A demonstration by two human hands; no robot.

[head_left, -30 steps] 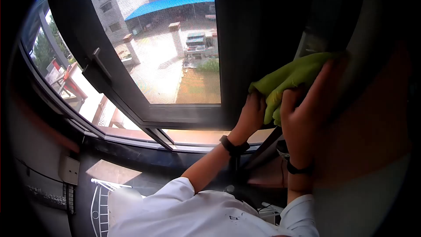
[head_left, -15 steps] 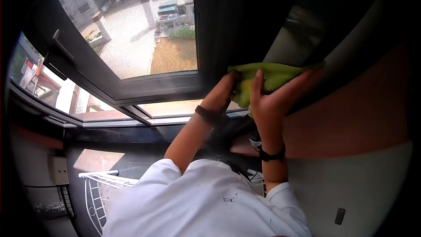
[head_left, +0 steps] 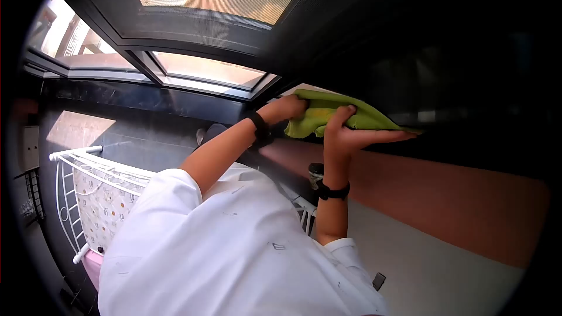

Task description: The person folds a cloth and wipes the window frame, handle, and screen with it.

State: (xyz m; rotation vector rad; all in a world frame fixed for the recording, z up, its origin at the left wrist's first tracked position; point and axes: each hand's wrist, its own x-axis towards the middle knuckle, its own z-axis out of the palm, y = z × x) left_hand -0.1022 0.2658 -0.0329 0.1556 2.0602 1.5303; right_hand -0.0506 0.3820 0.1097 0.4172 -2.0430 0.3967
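The left hand (head_left: 288,107) has a closed grip on one end of the green cloth (head_left: 369,118) near the window frame (head_left: 205,28), the right hand (head_left: 344,139) open against it, progress and remainder unclear.

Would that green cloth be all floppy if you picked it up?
Probably yes: the green cloth bends and bunches between the hands, so it likely wouldn't hold a shape. It looks thin along its edge, so I'd guess it is light. With no hard parts showing, it would probably crumple when pushed, not roll.
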